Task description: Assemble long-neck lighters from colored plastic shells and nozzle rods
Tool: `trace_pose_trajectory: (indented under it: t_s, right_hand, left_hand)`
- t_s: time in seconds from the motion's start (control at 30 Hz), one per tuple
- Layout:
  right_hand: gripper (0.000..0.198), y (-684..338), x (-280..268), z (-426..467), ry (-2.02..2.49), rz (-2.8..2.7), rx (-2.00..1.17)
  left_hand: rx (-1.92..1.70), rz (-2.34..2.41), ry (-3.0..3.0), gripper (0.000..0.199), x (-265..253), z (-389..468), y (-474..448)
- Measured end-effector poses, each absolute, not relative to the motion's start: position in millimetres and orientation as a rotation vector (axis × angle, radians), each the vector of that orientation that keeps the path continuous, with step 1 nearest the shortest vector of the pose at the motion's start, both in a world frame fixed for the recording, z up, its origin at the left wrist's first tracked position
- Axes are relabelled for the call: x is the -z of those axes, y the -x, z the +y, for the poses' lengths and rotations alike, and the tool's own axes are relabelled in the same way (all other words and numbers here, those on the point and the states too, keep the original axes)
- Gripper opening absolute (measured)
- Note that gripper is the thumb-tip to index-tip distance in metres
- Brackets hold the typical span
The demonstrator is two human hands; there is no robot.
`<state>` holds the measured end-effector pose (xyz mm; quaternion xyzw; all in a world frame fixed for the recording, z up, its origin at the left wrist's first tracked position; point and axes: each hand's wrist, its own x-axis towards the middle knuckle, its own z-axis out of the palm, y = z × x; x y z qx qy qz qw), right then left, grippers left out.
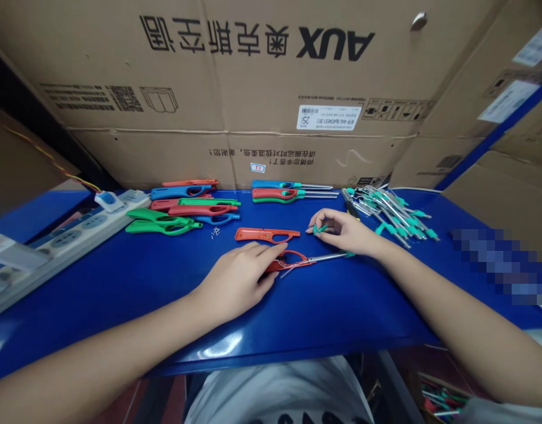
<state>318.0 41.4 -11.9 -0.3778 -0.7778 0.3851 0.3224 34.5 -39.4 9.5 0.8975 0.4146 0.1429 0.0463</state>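
Note:
My left hand [242,280] is closed over the handle end of an orange-red lighter half-shell [303,260] on the blue table. A metal tube [328,257] sticks out of that shell to the right, and a thin pale wire hangs at its near side. Between thumb and fingers, my right hand [343,231] pinches a small green plastic piece [318,229], raised a little above the tube. A second orange half-shell [266,235] lies just beyond my left hand. The left palm hides much of the held shell.
Red, blue and green lighter shells [195,209] lie at the back left, beside tiny metal bits [215,232]. Lighters with tubes [292,193] rest at the back middle. Metal tubes with green parts [394,215] are piled right. A power strip [72,235] lies left; a cardboard wall [235,118] stands behind.

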Motion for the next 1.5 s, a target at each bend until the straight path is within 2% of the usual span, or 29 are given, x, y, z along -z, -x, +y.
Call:
trace_pose_trajectory:
  t_s: [0.17,0.47,0.67,0.93,1.07,1.5]
  right_hand:
    - [0.012,-322,7,42,0.95,-2.309,-0.647]
    - [0.024,-336,-8,40,1.132,-2.491,-0.493]
    - [0.025,-335,-11,39,1.177,-2.523,-0.55]
    - [0.019,-306,-10,18,0.758,-2.452,-0.686]
    - [0.019,-293,-4,9,0.701,-2.528,-0.669]
    - [0.021,-289,-7,2,0.792,-2.823,-0.114]
  left_hand:
    - [-0.42,1.268,-2.723,0.049,-10,-36,-34]
    - [-0.462,1.234,-2.675,0.041,-13,-36,-34]
    - [-0.484,1.162,-2.565,0.04,-9,-32,-33]
    - [-0.522,1.132,-2.404,0.026,-8,-30,-33]
    - [-0.511,1.16,-2.373,0.023,-10,-30,-33]
    - [-0.529,1.167,-2.333,0.019,-10,-29,-33]
